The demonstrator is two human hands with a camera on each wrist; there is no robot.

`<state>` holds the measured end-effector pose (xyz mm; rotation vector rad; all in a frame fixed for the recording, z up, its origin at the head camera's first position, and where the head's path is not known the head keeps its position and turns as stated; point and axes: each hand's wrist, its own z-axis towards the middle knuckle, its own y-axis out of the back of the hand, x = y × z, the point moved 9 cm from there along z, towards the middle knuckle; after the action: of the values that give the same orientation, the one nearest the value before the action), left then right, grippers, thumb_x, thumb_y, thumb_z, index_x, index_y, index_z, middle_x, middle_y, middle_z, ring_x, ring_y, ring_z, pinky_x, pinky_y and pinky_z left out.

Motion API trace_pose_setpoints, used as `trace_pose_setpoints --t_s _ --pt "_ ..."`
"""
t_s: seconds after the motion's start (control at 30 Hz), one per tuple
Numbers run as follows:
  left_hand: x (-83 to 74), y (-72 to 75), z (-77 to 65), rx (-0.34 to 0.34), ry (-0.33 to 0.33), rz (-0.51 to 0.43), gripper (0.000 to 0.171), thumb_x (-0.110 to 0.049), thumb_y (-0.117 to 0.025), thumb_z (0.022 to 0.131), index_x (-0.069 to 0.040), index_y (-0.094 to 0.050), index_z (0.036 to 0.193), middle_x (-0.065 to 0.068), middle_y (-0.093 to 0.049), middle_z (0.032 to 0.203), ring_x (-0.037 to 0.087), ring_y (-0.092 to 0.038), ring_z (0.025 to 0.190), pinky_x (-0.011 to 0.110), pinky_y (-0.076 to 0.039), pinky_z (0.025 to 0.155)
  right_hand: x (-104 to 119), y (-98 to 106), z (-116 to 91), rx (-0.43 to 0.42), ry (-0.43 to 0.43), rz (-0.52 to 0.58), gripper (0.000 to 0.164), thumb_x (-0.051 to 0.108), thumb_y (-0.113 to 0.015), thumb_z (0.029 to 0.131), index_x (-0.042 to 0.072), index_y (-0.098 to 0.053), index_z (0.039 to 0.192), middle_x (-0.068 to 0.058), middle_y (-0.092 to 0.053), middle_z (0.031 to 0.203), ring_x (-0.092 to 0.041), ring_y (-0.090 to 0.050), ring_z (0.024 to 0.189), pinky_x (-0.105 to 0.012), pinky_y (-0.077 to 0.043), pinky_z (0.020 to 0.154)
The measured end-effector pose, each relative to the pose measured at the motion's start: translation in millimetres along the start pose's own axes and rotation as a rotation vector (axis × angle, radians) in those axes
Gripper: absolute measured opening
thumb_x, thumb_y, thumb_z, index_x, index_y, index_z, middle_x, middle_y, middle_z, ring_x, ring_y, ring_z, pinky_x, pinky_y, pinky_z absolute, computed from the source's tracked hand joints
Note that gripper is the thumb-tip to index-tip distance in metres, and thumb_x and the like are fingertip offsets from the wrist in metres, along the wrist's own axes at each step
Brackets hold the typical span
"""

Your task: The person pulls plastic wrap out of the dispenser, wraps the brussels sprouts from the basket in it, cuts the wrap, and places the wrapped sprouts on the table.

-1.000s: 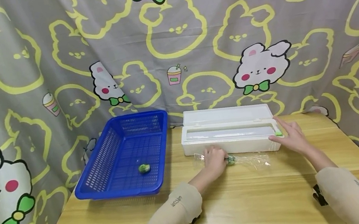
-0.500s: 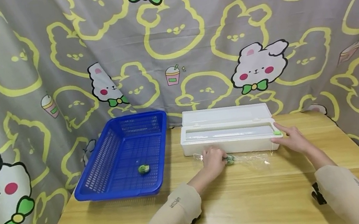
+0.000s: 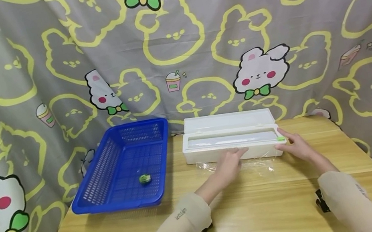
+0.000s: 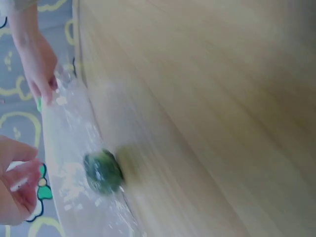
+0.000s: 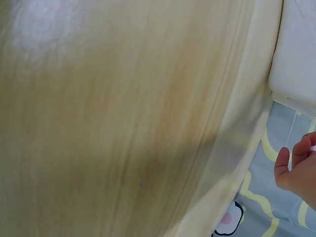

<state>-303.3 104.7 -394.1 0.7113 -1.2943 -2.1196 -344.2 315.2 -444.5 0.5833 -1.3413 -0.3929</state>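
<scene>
My left hand reaches over the front edge of an open white cling film box, its index finger extended. In the left wrist view this hand is off to the side of a round green vegetable and holds nothing. The vegetable lies on clear cling film; its exact kind is unclear, and the hand hides it in the head view. My right hand grips the box's right end between thumb and index finger, beside a green slider.
A blue plastic basket stands left of the box with another small green vegetable in it. The box's lid is raised at the back. A patterned curtain hangs behind the wooden table.
My left hand has let go of the green vegetable and moved up and right to the box's front edge, index finger extended. My right hand stays at the box's end. The head view has shifted slightly.
</scene>
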Motion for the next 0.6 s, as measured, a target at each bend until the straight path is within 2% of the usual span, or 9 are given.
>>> trace_pose_setpoints --t_s 0.07,0.13,0.23,0.33,0.47,0.6 --pt "-10.4 -1.6 3.9 0.01 -0.042 -0.005 0.062 0.007 -0.06 0.074 -0.015 -0.049 0.131 0.003 -0.063 0.111 0.011 -0.059 0.07 0.01 -0.039 0.052 -2 0 0 0.0 -0.01 -0.008 0.073 0.02 -0.062 0.087 0.001 -0.019 0.143 -0.035 -0.011 0.142 -0.056 -0.014 0.125 -0.065 -0.017 0.098" --pt "-18.2 -6.7 8.0 0.053 -0.058 0.0 0.072 0.008 -0.061 0.074 -0.018 -0.039 0.137 0.003 -0.058 0.12 0.007 -0.052 0.061 0.009 -0.034 0.045 -3 -1 0 0.006 -0.014 -0.007 0.074 0.021 -0.062 0.087 0.002 -0.018 0.143 -0.033 -0.012 0.143 -0.057 -0.014 0.125 -0.064 -0.017 0.098" --pt "-28.7 -17.8 14.1 0.129 -0.081 0.085 0.085 0.006 -0.065 0.074 -0.022 -0.025 0.144 0.002 -0.044 0.138 0.004 -0.04 0.048 0.01 -0.028 0.04 -3 -2 -1 0.017 -0.012 0.005 0.074 0.022 -0.061 0.087 0.002 -0.017 0.143 -0.031 -0.012 0.144 -0.056 -0.013 0.126 -0.064 -0.017 0.099" --pt "-40.2 -26.8 20.9 0.183 -0.12 0.223 0.084 -0.003 -0.065 0.079 -0.023 -0.017 0.146 0.002 -0.027 0.148 0.003 -0.034 0.043 0.011 -0.026 0.037 -3 -3 -2 0.026 -0.011 0.02 0.074 0.022 -0.061 0.088 0.001 -0.017 0.143 -0.029 -0.011 0.145 -0.054 -0.011 0.128 -0.063 -0.015 0.1" --pt "-51.3 -36.9 31.3 0.231 -0.143 0.368 0.079 -0.015 -0.063 0.085 -0.019 -0.014 0.147 0.001 -0.016 0.152 0.002 -0.036 0.045 0.012 -0.027 0.037 0 -3 -2 0.016 0.003 0.028 0.072 0.019 -0.062 0.087 -0.002 -0.02 0.142 -0.029 -0.015 0.144 -0.052 -0.014 0.128 -0.063 -0.016 0.1" --pt "-59.8 -49.2 46.9 0.29 -0.11 0.429 0.081 -0.015 -0.062 0.084 -0.015 -0.01 0.147 -0.002 -0.01 0.153 0.001 -0.036 0.045 0.012 -0.029 0.038 0 0 -1 0.007 -0.015 0.053 0.071 0.016 -0.062 0.087 -0.003 -0.02 0.141 -0.03 -0.016 0.143 -0.052 -0.014 0.128 -0.062 -0.016 0.101"
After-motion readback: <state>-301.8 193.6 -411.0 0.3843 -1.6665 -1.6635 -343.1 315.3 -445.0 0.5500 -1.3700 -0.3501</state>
